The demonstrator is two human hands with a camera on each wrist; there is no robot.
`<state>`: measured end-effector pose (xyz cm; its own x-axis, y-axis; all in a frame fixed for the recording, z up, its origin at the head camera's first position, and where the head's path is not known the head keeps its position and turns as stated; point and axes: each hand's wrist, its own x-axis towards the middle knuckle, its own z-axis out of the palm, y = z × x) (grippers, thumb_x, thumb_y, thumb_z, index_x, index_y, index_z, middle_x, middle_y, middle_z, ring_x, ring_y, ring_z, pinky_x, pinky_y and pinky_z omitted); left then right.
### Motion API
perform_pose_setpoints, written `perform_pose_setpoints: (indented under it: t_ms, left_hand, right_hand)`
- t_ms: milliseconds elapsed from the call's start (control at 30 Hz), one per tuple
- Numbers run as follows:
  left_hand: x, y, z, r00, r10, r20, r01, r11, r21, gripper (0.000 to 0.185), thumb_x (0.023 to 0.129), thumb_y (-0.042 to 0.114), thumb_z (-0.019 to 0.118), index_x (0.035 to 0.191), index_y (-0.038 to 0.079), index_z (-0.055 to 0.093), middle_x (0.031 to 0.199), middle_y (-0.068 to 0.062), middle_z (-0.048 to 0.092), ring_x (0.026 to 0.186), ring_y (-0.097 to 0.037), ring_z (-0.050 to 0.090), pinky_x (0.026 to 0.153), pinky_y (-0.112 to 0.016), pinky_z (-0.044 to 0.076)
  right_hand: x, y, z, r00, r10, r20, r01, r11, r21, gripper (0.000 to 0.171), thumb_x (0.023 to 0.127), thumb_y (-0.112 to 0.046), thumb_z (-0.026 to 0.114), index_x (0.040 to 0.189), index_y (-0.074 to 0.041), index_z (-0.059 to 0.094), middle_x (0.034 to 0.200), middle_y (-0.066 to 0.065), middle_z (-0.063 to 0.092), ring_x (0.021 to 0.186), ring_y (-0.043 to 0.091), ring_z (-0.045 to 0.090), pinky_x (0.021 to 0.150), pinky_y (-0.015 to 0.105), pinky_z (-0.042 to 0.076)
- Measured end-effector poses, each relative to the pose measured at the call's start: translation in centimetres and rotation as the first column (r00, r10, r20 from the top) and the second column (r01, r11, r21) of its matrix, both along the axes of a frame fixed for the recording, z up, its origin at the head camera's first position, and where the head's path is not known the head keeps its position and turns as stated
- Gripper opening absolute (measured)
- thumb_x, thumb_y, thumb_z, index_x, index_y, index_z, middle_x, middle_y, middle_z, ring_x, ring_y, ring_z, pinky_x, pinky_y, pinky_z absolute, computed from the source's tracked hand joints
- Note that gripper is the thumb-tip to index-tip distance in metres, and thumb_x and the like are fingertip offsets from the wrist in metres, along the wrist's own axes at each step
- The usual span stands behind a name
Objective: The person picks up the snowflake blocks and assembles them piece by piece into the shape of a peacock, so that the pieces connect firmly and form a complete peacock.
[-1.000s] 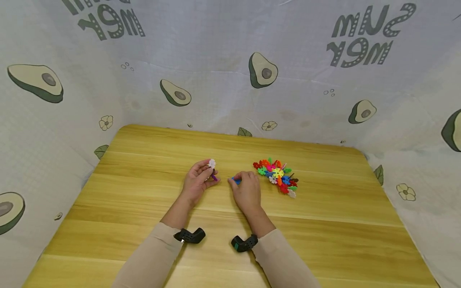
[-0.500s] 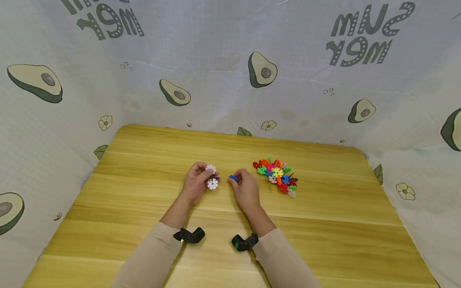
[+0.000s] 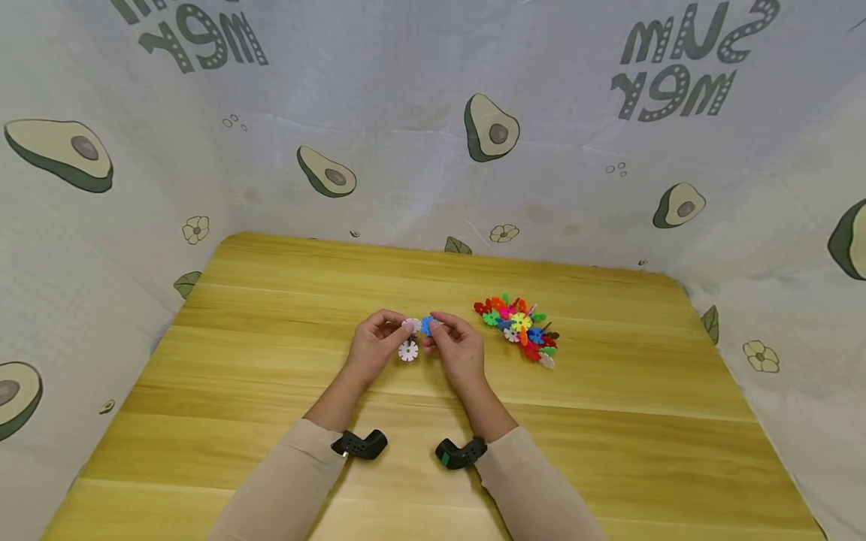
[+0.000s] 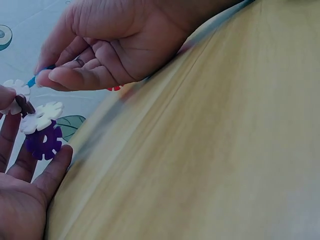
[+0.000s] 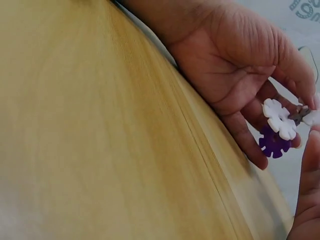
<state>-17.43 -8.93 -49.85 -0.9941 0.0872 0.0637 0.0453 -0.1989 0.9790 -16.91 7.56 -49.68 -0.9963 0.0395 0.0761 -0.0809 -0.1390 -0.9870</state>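
Note:
In the head view my left hand (image 3: 370,349) pinches a small chain of notched plastic interlocking discs between thumb and fingers. Its upper white disc (image 3: 412,325) sits at the fingertips, and a second white disc (image 3: 408,351) hangs below. The left wrist view shows a dark brown disc (image 4: 24,105) linking the two white ones, and a purple disc (image 4: 45,141) joined beneath. My right hand (image 3: 461,357) pinches a blue disc (image 3: 427,325) by its edge, right at the upper white disc's rim. Both hands are raised over the wooden table (image 3: 271,421).
To the right of the hands lies a clustered heap of joined discs (image 3: 521,323) in many colours. A white cloth (image 3: 406,113) printed with avocados hangs behind the table and along its sides. Each wrist wears a black strap (image 3: 360,444).
The hands have come together, bringing the blue disc up to the white one. The chain has turned in the left hand, so the lower white disc now faces up. The heap stays put.

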Motion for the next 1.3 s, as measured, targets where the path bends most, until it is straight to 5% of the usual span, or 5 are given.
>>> perform_pose_setpoints:
  t_ms: [200,367,933,1100,1300]
  left_hand:
    - [0.0,0.1,-0.3,0.997,0.022,-0.080,-0.024,0.999,-0.035,0.008,0.092,0.002,0.074,0.096,-0.001,0.068,0.095,-0.003,0.069,0.087,-0.006,0.067,0.078,-0.018,0.057]
    - [0.1,0.2,-0.6,0.989,0.012,-0.145,-0.020,0.998,-0.053,0.015,0.090,0.001,0.075,0.093,-0.009,0.065,0.097,-0.003,0.068,0.088,-0.005,0.066,0.079,-0.017,0.057]
    - [0.2,0.4,-0.6,0.991,0.011,-0.131,-0.021,0.997,-0.076,0.013,0.087,-0.004,0.076,0.090,-0.012,0.067,0.096,0.009,0.068,0.088,-0.004,0.067,0.074,-0.014,0.056]
    - [0.1,0.4,-0.7,0.993,0.015,-0.114,-0.019,0.999,-0.039,0.013,0.090,-0.003,0.074,0.095,-0.012,0.066,0.098,0.009,0.068,0.089,-0.005,0.067,0.075,-0.014,0.055]
    - [-0.2,0.4,-0.5,0.997,0.042,-0.064,-0.038,0.997,0.069,0.009,0.090,0.000,0.075,0.091,-0.002,0.066,0.100,0.006,0.069,0.095,-0.009,0.070,0.083,-0.018,0.060]
  right_hand:
    - [0.0,0.1,-0.1,1.000,0.001,0.021,0.000,1.000,-0.021,0.032,0.098,-0.005,0.065,0.122,0.016,0.061,0.074,-0.003,0.068,0.062,0.007,0.071,0.060,0.022,0.062]
    - [0.0,0.1,0.0,0.999,0.004,0.034,-0.003,1.000,-0.026,0.029,0.098,-0.005,0.065,0.119,0.015,0.062,0.075,-0.002,0.071,0.061,0.008,0.072,0.058,0.023,0.062]
    - [0.2,0.1,0.2,0.999,0.040,-0.009,-0.040,0.999,-0.032,0.030,0.099,-0.002,0.062,0.121,0.019,0.059,0.078,-0.003,0.073,0.060,0.007,0.071,0.057,0.022,0.061]
    - [0.2,0.2,1.1,0.997,0.029,0.066,-0.038,0.989,0.141,0.038,0.104,-0.019,0.061,0.130,0.008,0.062,0.088,0.009,0.076,0.068,0.014,0.074,0.063,0.030,0.065]
    - [0.1,2.2,4.6,0.998,-0.063,0.023,0.048,0.911,0.409,0.040,0.105,-0.033,0.058,0.130,-0.003,0.065,0.098,0.020,0.076,0.076,0.023,0.077,0.068,0.032,0.065]
